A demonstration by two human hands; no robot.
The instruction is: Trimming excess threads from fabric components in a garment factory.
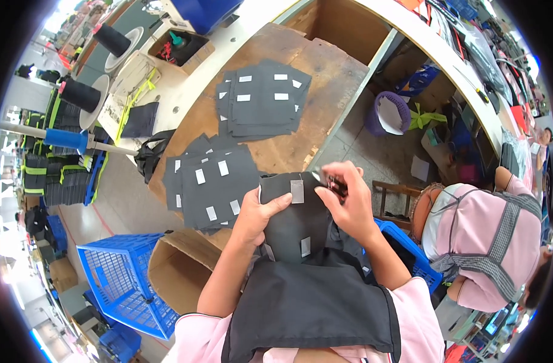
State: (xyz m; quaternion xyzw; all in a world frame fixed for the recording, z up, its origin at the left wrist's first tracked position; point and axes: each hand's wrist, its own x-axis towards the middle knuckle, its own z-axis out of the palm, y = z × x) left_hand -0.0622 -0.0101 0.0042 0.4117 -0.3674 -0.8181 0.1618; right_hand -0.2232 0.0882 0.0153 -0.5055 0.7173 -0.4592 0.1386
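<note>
My left hand [264,215] pinches a black fabric panel [282,227] with its thumb on top, beside a silvery-grey patch [297,191]. The panel lies over my lap, with another pale patch lower down. In my right hand [352,199] is a pair of small thread snips [334,183], their bright tip at the panel's upper right corner. The fingers partly hide the handles. Ahead on the wooden board lie two stacks of similar dark panels with white patches: a nearer stack [219,187] at the left and a farther stack [264,100].
The worn wooden board [331,78] fills the area ahead. Left of me stand a blue crate [122,278] and a cardboard box [182,266]. Another blue crate [431,272] is at my right, near a person in pink [482,242]. A purple basket [390,113] stands ahead right.
</note>
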